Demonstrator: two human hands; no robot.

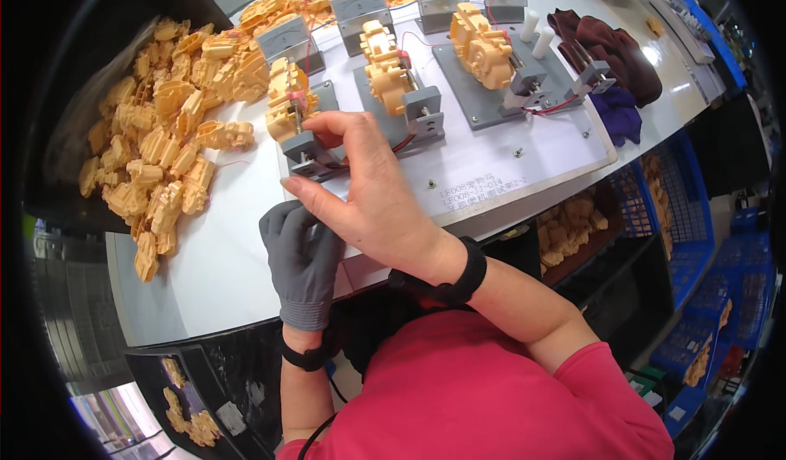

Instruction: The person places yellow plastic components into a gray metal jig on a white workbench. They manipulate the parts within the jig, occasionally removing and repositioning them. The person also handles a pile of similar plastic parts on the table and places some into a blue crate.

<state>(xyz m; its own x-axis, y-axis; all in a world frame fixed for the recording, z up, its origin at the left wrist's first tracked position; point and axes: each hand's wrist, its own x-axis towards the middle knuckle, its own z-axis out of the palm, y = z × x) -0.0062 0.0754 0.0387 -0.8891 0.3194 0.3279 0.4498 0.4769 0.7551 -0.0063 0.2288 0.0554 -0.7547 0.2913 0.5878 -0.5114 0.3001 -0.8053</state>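
My right hand (381, 202), bare, is at the leftmost test fixture. Its thumb and index finger close round the grey end block (308, 155) at the fixture's near end. A yellow plastic gear housing (286, 98) with a pinkish-red part and a metal rod sits just beyond that block. My left hand (301, 251) wears a grey glove and rests below the same block, near the table's front edge. Its fingers are curled, and whatever they hold, if anything, is hidden. Two more yellow housings, one in the middle fixture (385, 63) and one in the right fixture (483, 46), are mounted on grey plates.
A heap of yellow housings (168, 136) covers the table's left side. Several grey dial meters (360, 18) stand behind the fixtures. Dark cloths (610, 46) and white cylinders (543, 42) lie to the right. A blue crate (684, 222) and bins of housings (573, 226) stand lower right.
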